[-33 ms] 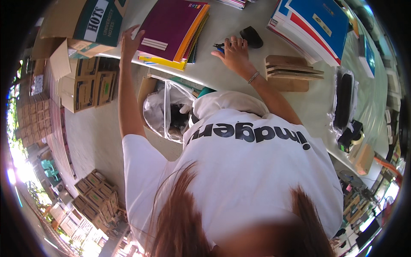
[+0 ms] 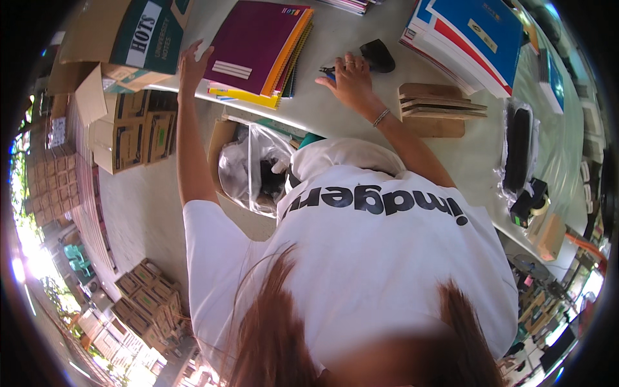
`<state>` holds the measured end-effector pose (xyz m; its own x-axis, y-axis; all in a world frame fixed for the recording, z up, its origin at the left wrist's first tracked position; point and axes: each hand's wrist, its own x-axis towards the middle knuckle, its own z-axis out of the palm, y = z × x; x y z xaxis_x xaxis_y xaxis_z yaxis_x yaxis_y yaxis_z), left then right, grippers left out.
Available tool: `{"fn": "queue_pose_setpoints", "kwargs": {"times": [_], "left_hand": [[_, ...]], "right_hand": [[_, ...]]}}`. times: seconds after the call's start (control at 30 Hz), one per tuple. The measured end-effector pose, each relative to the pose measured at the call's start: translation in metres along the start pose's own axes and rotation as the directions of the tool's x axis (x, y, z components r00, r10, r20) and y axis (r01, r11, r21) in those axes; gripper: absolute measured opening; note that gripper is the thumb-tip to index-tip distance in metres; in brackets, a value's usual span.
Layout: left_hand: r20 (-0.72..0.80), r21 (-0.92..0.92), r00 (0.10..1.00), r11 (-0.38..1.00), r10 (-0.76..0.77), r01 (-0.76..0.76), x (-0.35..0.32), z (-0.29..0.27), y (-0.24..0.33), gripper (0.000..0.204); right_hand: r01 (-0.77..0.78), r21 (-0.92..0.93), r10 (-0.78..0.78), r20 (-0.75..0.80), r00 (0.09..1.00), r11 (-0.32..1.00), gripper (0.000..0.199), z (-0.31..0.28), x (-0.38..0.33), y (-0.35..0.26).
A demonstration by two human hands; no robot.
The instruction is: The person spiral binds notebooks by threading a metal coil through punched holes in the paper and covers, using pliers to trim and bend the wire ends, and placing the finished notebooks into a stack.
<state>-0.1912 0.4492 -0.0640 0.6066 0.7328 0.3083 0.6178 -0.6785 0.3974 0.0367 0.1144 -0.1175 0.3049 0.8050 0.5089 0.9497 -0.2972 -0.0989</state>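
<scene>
White T-shirt (image 2: 387, 258), 1 bracelet (image 2: 382, 117)

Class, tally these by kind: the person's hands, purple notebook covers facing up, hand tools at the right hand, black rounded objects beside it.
Hands: 2 (left hand, right hand)
Purple notebook cover: 1
Blue-handled tool: 1
Black rounded object: 1
Total: 5
</scene>
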Motion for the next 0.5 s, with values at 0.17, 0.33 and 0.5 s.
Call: {"fn": "queue_pose_setpoints", "kwargs": {"times": [0.17, 0.33, 0.5], "left_hand": [[0.488, -0.355, 0.863, 0.873, -0.132, 0.335, 0.028, 0.013, -0.043, 0.074], [0.725, -0.349, 0.678, 0.785, -0.12, 0.512, 0.033, 0.014, -0.033, 0.072], [0.731, -0.376, 0.665, 0.722, -0.155, 0.581, 0.017, 0.0, -0.012, 0.074]], "right_hand": [[-0.441, 0.653, 0.073, 0.509, 0.857, 0.616, 0.063, 0.027, 0.031, -0.006], [-0.773, 0.578, 0.03, 0.806, 0.592, -0.261, 0.064, 0.051, 0.045, -0.024], [-0.745, 0.476, -0.01, 0.84, 0.543, -0.467, 0.073, 0.036, 0.057, -0.054]]}}
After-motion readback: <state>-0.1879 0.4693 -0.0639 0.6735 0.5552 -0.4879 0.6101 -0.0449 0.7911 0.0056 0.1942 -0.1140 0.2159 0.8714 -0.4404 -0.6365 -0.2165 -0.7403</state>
